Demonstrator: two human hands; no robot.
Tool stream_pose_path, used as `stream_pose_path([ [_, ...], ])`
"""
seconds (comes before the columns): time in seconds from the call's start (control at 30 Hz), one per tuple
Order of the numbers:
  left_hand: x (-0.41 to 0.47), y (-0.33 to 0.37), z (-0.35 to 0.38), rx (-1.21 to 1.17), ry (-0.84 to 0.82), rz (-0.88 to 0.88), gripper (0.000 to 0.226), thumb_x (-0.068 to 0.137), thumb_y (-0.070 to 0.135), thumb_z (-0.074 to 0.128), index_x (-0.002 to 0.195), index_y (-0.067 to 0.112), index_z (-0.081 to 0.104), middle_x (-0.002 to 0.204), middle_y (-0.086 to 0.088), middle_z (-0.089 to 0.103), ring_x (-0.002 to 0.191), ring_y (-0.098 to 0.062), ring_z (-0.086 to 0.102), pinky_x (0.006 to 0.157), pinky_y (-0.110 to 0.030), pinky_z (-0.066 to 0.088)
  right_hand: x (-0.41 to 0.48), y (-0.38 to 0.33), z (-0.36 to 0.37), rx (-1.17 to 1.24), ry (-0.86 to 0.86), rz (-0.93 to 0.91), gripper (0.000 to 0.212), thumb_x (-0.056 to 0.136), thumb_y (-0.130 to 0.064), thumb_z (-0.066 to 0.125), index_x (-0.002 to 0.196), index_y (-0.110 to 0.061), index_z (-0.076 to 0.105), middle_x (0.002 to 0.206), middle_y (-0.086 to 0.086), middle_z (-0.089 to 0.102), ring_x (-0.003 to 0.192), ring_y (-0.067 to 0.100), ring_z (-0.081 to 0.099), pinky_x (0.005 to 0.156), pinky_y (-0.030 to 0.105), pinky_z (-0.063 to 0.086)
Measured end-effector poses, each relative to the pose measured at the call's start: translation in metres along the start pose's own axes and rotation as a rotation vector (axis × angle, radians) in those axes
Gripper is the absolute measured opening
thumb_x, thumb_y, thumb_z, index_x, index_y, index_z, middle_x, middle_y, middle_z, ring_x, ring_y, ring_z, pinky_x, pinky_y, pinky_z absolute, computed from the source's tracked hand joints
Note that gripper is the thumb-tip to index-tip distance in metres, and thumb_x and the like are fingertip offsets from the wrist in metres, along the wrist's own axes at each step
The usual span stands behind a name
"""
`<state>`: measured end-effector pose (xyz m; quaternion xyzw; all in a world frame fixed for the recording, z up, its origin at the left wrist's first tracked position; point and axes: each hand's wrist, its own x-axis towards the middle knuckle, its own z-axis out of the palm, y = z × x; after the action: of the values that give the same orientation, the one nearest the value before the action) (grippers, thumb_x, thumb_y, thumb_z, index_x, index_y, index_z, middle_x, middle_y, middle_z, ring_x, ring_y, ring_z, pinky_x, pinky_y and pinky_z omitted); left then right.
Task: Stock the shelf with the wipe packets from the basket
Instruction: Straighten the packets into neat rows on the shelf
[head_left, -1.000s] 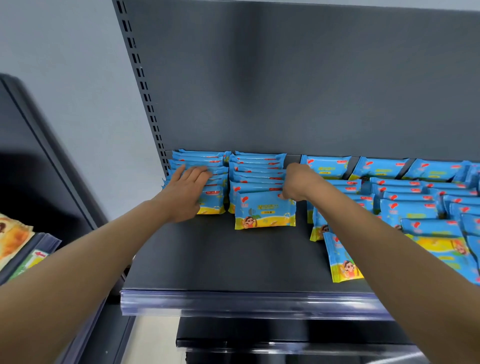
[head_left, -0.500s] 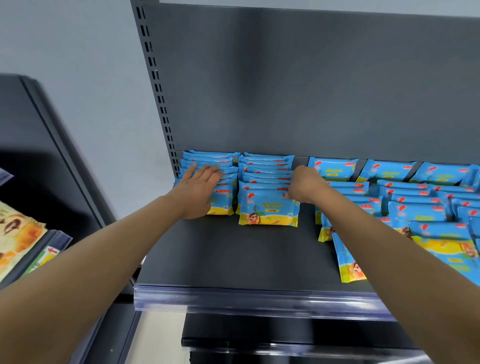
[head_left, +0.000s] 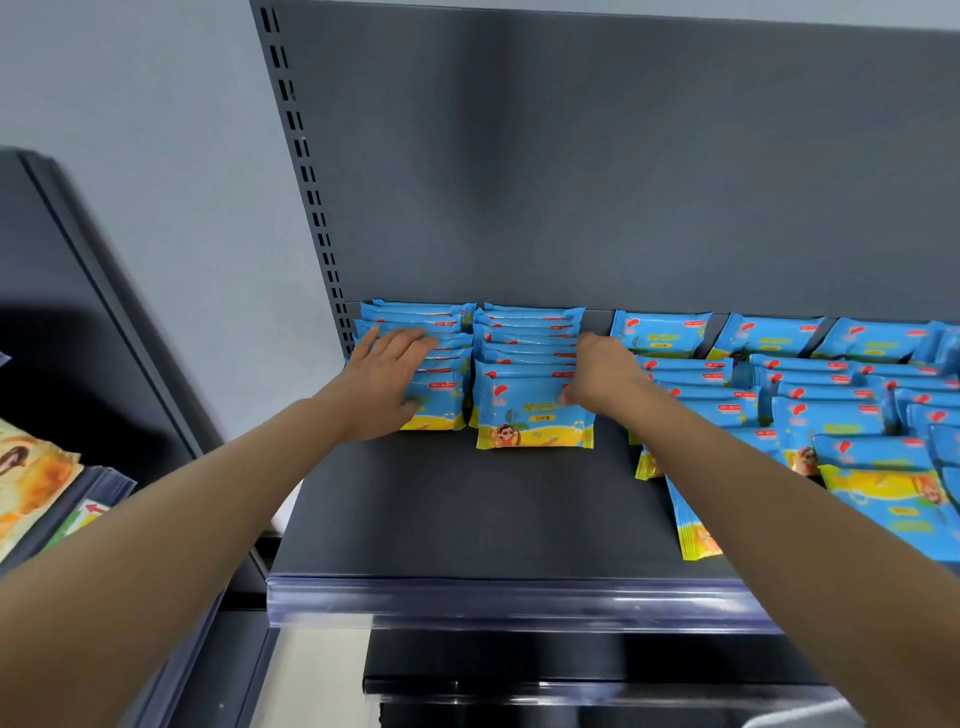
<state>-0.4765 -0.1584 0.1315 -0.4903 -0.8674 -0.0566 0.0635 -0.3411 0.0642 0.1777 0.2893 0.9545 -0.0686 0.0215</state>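
Wipe packets (head_left: 826, 415) are all on the shelf (head_left: 467, 509), a flat, matte dark grey metal deck in the centre of frame. The packets are glossy blue film pouches, rectangular, with a yellow band along the bottom, a red mark at the top and crimped side seals.

Left row (head_left: 421, 319): packets stand on edge, packed front to back, tight against the perforated upright (head_left: 306, 171) at left of centre.
Second row (head_left: 530, 338): same stacking, just beside the left row and touching it. Its front packet (head_left: 535, 421) faces the camera and sits slightly forward of the left row's front.
Right half of frame: packets are looser, in overlapping leaning rows, with a few on edge near the shelf front.

Left hand (head_left: 387, 379): fingers straight and close together, laid flat over the tops of the left row, palm against the row's front.
Right hand (head_left: 605, 374): at the right end of the second row, fingers curled in, knuckles toward the camera, thumb tip on the front packet's upper right. The fingertips are hidden, so I can't tell whether it is gripping or just pressing.

Back panel (head_left: 623, 156): smooth grey sheet metal with a soft sheen.
Price strip (head_left: 519, 597): clear, glossy plastic along the shelf's front lip.
Lower shelf (head_left: 571, 675): dark, at bottom centre.
Far left edge: orange snack bag (head_left: 31, 478), crinkled film, on a neighbouring rack.
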Motion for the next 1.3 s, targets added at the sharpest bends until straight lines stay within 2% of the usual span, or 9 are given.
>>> stream_pose_path([
  [0.27,0.012,0.029,-0.001,-0.029,0.104,0.06,0.069,0.085,0.03,0.056,0.144,0.019,0.022,0.15,0.0,0.023,0.141,-0.017,0.011,0.113,-0.032,-0.012,-0.004,0.0,0.004,-0.01,0.053,-0.021,0.05,0.079,-0.012,0.07,0.119,0.0,0.043,0.116,0.015,0.058,0.105,0.031,0.06,0.077,0.034,0.049],
  [0.4,0.022,0.064,0.003,-0.012,0.138,0.147,0.074,0.082,0.045,0.06,0.142,0.018,0.027,0.145,0.0,0.03,0.139,-0.018,0.018,0.114,-0.034,-0.009,-0.006,0.004,-0.001,0.001,0.0,-0.008,0.059,0.076,-0.02,0.076,0.122,-0.002,0.042,0.119,0.014,0.056,0.108,0.031,0.058,0.082,0.036,0.049],
  [0.5,0.03,0.093,0.015,0.097,0.099,0.133,0.082,0.077,0.057,0.06,0.14,0.017,0.026,0.142,-0.002,0.03,0.137,-0.022,0.02,0.116,-0.04,-0.004,-0.009,0.012,-0.007,-0.014,0.004,-0.029,0.051,0.079,-0.023,0.072,0.12,-0.005,0.048,0.12,0.013,0.056,0.11,0.029,0.056,0.083,0.035,0.048],
  [0.63,0.04,0.107,0.021,0.205,0.152,0.051,0.075,0.077,0.05,0.062,0.135,0.014,0.031,0.14,-0.007,0.034,0.134,-0.028,0.025,0.117,-0.045,0.003,-0.007,0.037,-0.027,0.166,0.056,-0.053,0.031,0.081,-0.015,0.068,0.11,-0.006,0.06,0.113,0.011,0.063,0.104,0.027,0.058,0.077,0.028,0.043],
  [0.77,0.042,0.106,0.024,0.233,0.16,0.014,0.074,0.078,0.048,0.062,0.135,0.012,0.031,0.14,-0.008,0.034,0.133,-0.029,0.027,0.117,-0.046,0.003,-0.005,0.072,-0.041,0.233,0.127,-0.052,0.031,0.084,-0.014,0.066,0.113,-0.006,0.061,0.114,0.011,0.064,0.103,0.026,0.06,0.082,0.028,0.044],
  [0.97,0.047,0.111,0.025,0.212,0.147,-0.006,0.091,0.075,0.061,0.059,0.141,0.014,0.019,0.144,-0.008,0.029,0.137,-0.028,0.021,0.115,-0.046,-0.001,0.002,0.096,-0.037,0.262,0.137,-0.056,0.031,0.085,-0.014,0.066,0.116,-0.007,0.062,0.117,0.01,0.064,0.108,0.024,0.059,0.09,0.029,0.044],
  [1.13,0.051,0.11,0.018,0.187,0.074,-0.003,0.097,0.074,0.064,0.058,0.145,0.014,0.013,0.15,-0.006,0.02,0.141,-0.024,0.014,0.115,-0.044,-0.008,0.025,0.079,-0.031,0.521,0.057,-0.1,0.027,0.09,-0.015,0.058,0.116,-0.008,0.062,0.105,0.007,0.065,0.089,0.015,0.056,0.077,0.024,0.043],
  [1.2,0.052,0.107,0.015,0.179,0.026,-0.014,0.101,0.073,0.065,0.057,0.146,0.014,0.01,0.152,-0.006,0.017,0.142,-0.022,0.011,0.115,-0.043,-0.009,0.034,0.069,-0.027,0.668,-0.049,-0.097,0.03,0.092,-0.016,0.057,0.12,-0.007,0.059,0.105,0.005,0.062,0.093,0.014,0.055,0.086,0.027,0.046],
  [1.3,0.054,0.105,0.012,0.179,-0.016,-0.033,0.101,0.075,0.066,0.056,0.147,0.014,0.007,0.153,-0.007,0.016,0.143,-0.022,0.009,0.116,-0.043,-0.008,0.045,0.058,-0.022,0.738,-0.151,-0.097,0.041,0.092,-0.018,0.057,0.132,-0.008,0.05,0.127,0.006,0.056,0.117,0.02,0.053,0.106,0.037,0.041],
])
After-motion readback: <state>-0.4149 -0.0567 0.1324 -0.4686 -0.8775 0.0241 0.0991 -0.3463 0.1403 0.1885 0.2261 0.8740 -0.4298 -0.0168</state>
